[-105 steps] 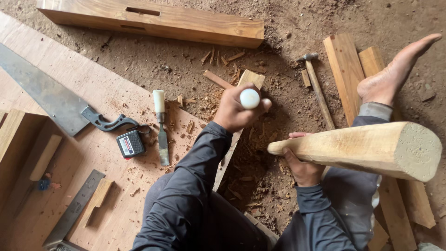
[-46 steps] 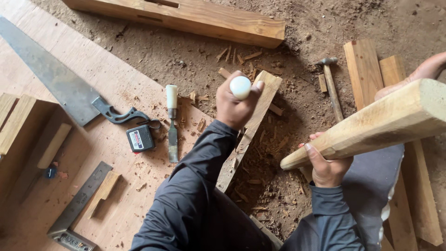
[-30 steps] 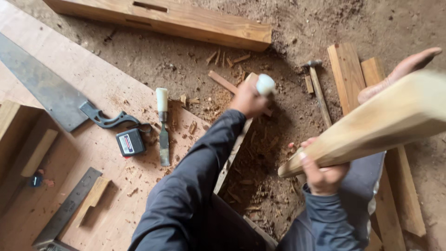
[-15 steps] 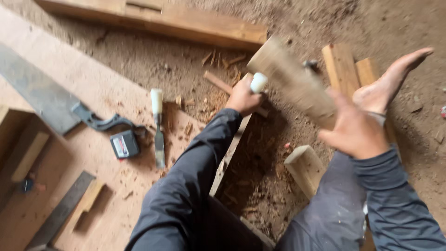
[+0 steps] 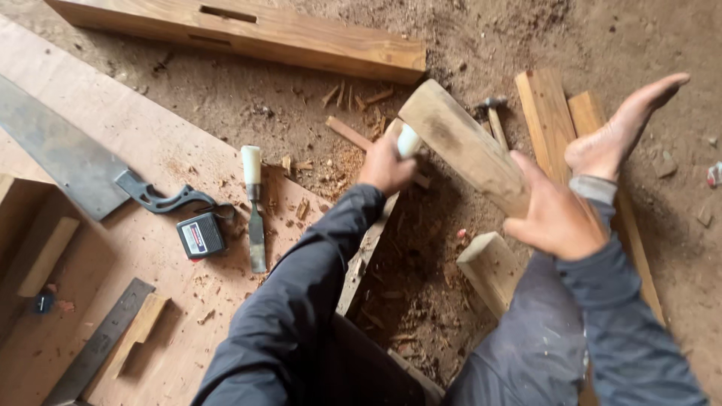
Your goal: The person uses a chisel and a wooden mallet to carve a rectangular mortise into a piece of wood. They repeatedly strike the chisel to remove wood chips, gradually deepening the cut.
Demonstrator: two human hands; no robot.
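Observation:
My left hand point(image 5: 385, 165) grips a chisel with a white handle point(image 5: 408, 140), held upright on a narrow wooden strip point(image 5: 361, 259) that lies on the dirt floor. My right hand point(image 5: 555, 218) holds a thick wooden club point(image 5: 462, 146) used as a mallet. Its far end sits right on top of the chisel handle. A bare foot point(image 5: 620, 131) rests to the right on wooden slats point(image 5: 549, 113).
On the plywood sheet point(image 5: 98, 150) at left lie a handsaw point(image 5: 71, 162), a second white-handled chisel point(image 5: 253, 207), a tape measure point(image 5: 201, 235) and a try square point(image 5: 105, 342). A mortised beam point(image 5: 248, 34) lies at the top. A hammer point(image 5: 495, 120) and a wood block point(image 5: 492, 271) are nearby.
My right hand swung the wooden club from a raised position at the right down onto the chisel handle. My left hand kept hold of the chisel on the strip.

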